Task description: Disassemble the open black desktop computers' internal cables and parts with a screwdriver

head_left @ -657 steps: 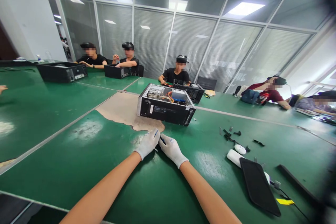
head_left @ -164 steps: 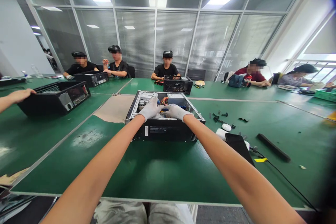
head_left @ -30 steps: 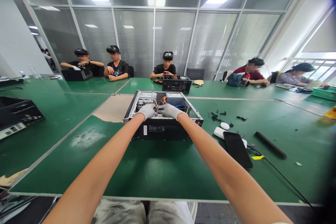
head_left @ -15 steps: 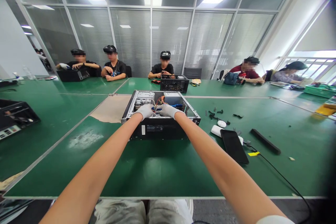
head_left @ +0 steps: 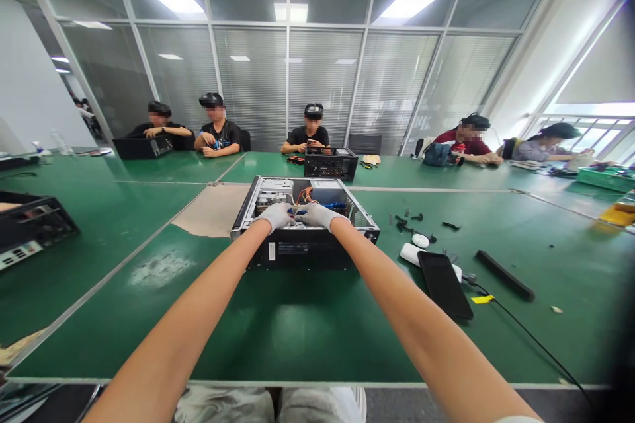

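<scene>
A glass-walled office workshop: green-matted tables [head_left: 124,211] where seated workers [head_left: 311,135] handle opened computer cases [head_left: 330,163].

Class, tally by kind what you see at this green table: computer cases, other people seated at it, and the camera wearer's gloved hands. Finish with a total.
Computer cases: 4
Seated people: 5
Gloved hands: 2
Total: 11

Our left hand [head_left: 274,216] and right hand [head_left: 317,215] meet inside the computer case [head_left: 303,248] on the table [head_left: 297,330].
Right of it we see a mouse [head_left: 421,240], a phone [head_left: 444,275] nearer us, and a bar [head_left: 504,275] farther right; a second case [head_left: 330,163] stands behind it, a third case [head_left: 30,228] far left.
</scene>
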`<state>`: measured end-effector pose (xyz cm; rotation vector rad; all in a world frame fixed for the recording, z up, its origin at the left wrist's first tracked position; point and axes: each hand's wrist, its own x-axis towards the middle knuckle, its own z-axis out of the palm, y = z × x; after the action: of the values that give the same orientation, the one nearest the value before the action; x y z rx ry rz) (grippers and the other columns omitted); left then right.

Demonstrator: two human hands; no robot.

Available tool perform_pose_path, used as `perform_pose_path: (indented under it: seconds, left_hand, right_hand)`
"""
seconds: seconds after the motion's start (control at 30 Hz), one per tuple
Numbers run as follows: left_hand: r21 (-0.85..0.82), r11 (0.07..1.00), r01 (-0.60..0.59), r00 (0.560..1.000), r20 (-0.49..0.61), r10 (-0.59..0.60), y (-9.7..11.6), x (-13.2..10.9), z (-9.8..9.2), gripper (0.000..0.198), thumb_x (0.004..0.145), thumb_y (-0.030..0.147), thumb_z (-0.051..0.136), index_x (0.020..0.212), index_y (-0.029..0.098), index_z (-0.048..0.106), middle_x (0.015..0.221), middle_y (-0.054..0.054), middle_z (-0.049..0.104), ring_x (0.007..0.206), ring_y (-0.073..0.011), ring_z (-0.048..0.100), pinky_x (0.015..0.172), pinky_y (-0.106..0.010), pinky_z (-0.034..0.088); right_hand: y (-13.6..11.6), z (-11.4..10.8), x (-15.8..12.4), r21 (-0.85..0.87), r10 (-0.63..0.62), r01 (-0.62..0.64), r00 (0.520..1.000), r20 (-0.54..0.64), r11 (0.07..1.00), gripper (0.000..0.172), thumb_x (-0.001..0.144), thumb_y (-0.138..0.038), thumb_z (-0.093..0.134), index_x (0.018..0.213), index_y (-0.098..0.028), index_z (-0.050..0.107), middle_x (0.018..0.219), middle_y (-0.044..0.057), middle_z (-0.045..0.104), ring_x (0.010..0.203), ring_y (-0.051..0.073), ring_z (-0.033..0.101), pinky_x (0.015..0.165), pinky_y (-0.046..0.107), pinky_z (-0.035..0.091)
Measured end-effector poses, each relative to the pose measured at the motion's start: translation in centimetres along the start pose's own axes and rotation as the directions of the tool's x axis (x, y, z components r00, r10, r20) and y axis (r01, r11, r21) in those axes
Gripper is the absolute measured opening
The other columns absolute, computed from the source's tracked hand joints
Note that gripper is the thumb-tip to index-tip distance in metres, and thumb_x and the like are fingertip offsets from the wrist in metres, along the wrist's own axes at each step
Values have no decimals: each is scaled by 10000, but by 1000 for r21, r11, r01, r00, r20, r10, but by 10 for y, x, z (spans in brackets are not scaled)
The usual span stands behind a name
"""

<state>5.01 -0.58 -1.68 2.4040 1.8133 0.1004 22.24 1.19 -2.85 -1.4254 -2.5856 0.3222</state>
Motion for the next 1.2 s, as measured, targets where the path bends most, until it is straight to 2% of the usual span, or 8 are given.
perform_pose_path:
  seconds: [0.23, 0.43, 0.57, 0.67, 0.8, 1.2]
  left_hand:
    - [-23, 1000, 0, 1000, 20, 1, 0, -1, 1, 471, 803, 380, 737, 1242, 221, 671, 1225, -88, 729, 1102, -245, 696, 897, -270, 535]
    - [-8, 1000, -12, 1000, -13, 12, -3, 3, 7, 490, 804, 387, 720, 1258, 212, 663, 1221, -103, 730, 1088, -248, 699, 895, -290, 540]
    - [-18, 1000, -11, 1000, -11, 11, -3, 5, 9, 506, 787, 369, 735, 1267, 225, 663, 1234, -94, 728, 1090, -243, 698, 890, -277, 536]
    - [-26, 1000, -6, 1000, -6, 6, -4, 6, 10, 496, 793, 351, 736, 1267, 221, 667, 1199, -84, 741, 1066, -236, 706, 878, -268, 537]
    - [-49, 999, -21, 1000, -9, 21, -6, 8, 13, 580, 780, 369, 762, 1327, 216, 641, 1233, -78, 729, 1099, -242, 697, 889, -260, 534]
    - [-40, 999, 3, 1000, 14, -3, -4, 7, 11, 516, 797, 343, 748, 1289, 220, 653, 1218, -80, 736, 1109, -248, 696, 898, -278, 533]
  right_hand:
    - [-8, -4, -1, -32, -31, 31, 1000, 3, 999, 237, 886, -395, 685, 1071, -295, 794, 985, 18, 778, 860, 164, 693, 816, 226, 512]
    - [-12, -8, -4, -6, -24, 24, 1000, 6, 1000, 215, 875, -428, 710, 1024, -295, 791, 1020, -5, 775, 898, 169, 697, 806, 220, 523]
    - [-14, -9, -8, 19, -21, 21, 1000, -3, 1000, 301, 970, -424, 626, 1174, -213, 690, 1217, 65, 680, 1023, 201, 663, 899, 358, 559]
    - [-14, -10, -12, 28, -23, 23, 1000, -19, 999, 358, 986, -410, 609, 1255, -175, 628, 1281, 83, 621, 1088, 241, 635, 929, 437, 562]
    - [-15, -11, -14, 51, -14, 17, 999, -53, 999, 376, 974, -415, 625, 1253, -163, 632, 1278, 69, 623, 1099, 265, 632, 936, 439, 558]
    - [-14, -4, -12, 53, 4, 1, 996, -93, 999, 362, 980, -409, 619, 1255, -173, 630, 1282, 75, 621, 1095, 252, 634, 933, 434, 560]
